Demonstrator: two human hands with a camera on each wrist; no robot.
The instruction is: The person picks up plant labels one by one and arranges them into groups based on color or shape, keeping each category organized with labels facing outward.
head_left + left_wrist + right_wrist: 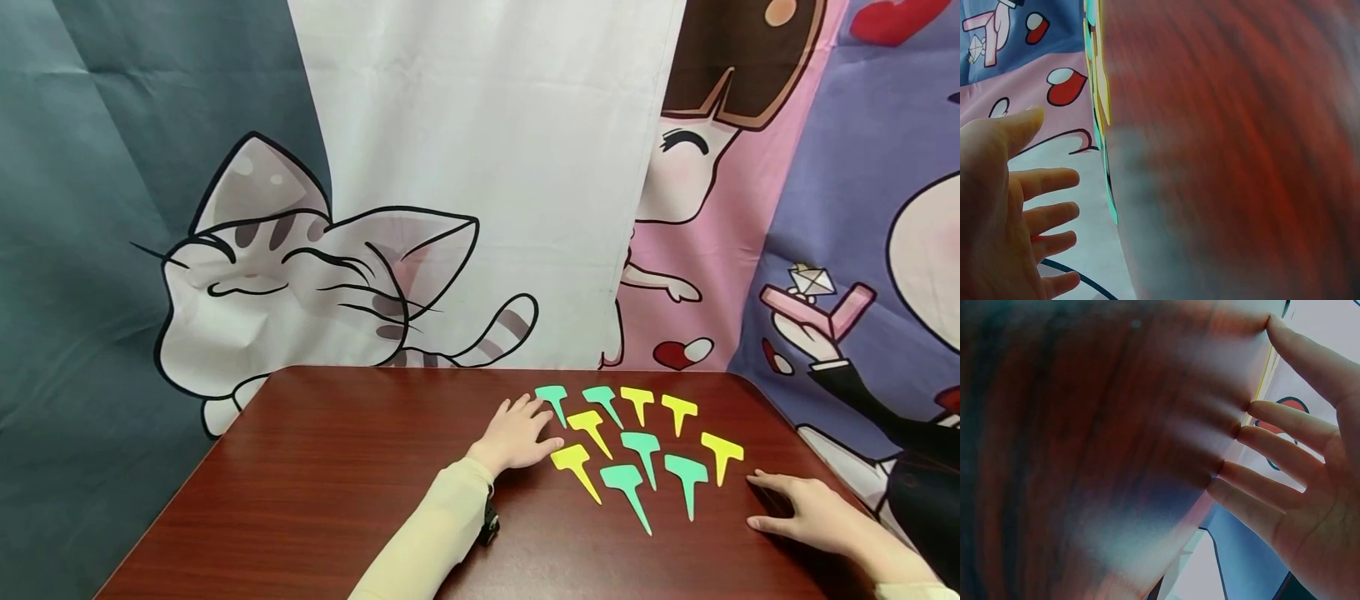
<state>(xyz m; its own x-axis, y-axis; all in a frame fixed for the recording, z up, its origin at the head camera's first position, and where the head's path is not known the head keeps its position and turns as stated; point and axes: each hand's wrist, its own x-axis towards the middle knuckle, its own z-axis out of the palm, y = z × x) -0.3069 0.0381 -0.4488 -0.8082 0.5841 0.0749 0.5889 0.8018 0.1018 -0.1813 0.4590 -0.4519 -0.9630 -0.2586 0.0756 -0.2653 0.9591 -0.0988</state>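
Observation:
Several flat T-shaped plant labels, some yellow [722,450] and some green [687,472], lie spread over the right half of the table. My left hand [515,435], fingers spread, is at the left side of the group, beside a yellow label [572,460]. In the left wrist view the left hand [1004,206] holds nothing and the labels appear edge-on. To the right of the group is my right hand [813,508], thumb and fingers apart. The right wrist view shows the fingertips of the right hand [1310,481] touching the table top, with nothing held.
The table [315,500] is dark reddish-brown wood with rounded far corners. Behind it hangs a cloth backdrop [480,125] printed with a cartoon cat and figures. A dark band [489,521] sits at the left wrist.

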